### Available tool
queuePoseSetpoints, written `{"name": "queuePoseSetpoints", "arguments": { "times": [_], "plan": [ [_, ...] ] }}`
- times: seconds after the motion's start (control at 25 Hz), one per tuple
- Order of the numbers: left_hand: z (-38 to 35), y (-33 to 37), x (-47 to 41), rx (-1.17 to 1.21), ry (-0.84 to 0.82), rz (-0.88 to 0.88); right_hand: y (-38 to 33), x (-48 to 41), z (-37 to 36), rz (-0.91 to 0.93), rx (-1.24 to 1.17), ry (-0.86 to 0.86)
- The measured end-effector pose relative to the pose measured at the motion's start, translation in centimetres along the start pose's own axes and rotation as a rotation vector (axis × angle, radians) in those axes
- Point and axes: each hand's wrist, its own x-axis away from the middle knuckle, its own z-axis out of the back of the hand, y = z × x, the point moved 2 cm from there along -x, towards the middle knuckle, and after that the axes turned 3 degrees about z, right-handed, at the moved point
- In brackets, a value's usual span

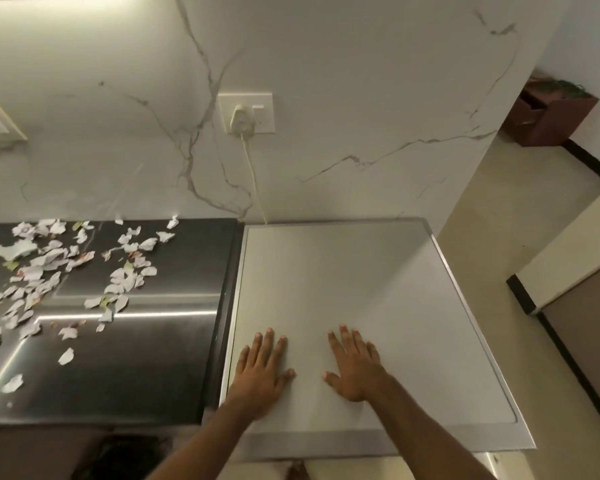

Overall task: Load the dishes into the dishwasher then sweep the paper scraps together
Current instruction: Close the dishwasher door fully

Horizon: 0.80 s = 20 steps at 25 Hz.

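**Two open hands lie flat on the dishwasher top**

Both hands rest palm down on the pale grey flat top of the dishwasher (361,271), which has a silver metal rim around it. The left hand (262,370) lies near the left edge of this top, with its fingers straight and a little spread, and holds nothing. The right hand (354,368) lies just beside it, apart from it, also flat with spread fingers and holding nothing.

Many torn white paper scraps (49,271), some with small red or green marks, lie scattered on the dark shiny steel counter (146,358) to the left of the dishwasher. They are loose and spread out, mostly on the far left part, well apart from the hands.

Behind stands a white marble wall with grey veins (326,81). On it is a white wall socket (246,112) with a plug in it, and a thin white cord (253,178) goes down behind the dishwasher. At the right there is a beige floor (516,188) and a brown wooden box with a green plant (548,116).
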Motion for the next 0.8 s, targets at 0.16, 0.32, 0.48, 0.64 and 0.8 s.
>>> {"name": "queuePoseSetpoints", "arguments": {
  "times": [0.16,0.32,0.48,0.64,0.8],
  "plan": [
    [-3.2,0.9,7.4,0.083,0.044,0.072,0.1,2.8,-2.5,0.064,0.061,-0.012],
    [-6.3,3.1,13.9,0.191,0.115,0.172,0.2,6.3,-4.4,0.105,0.096,-0.021],
    [-10.2,6.6,20.9,0.255,0.181,0.197,-0.3,9.7,-6.6,0.096,0.132,-0.045],
    [-12.8,7.9,24.8,0.241,-0.129,0.357,-0.7,11.8,-6.8,0.098,0.177,-0.036],
    [-12.6,6.4,23.8,0.231,-0.291,0.482,-0.7,12.2,-6.9,0.089,0.189,-0.031]
  ]
}}
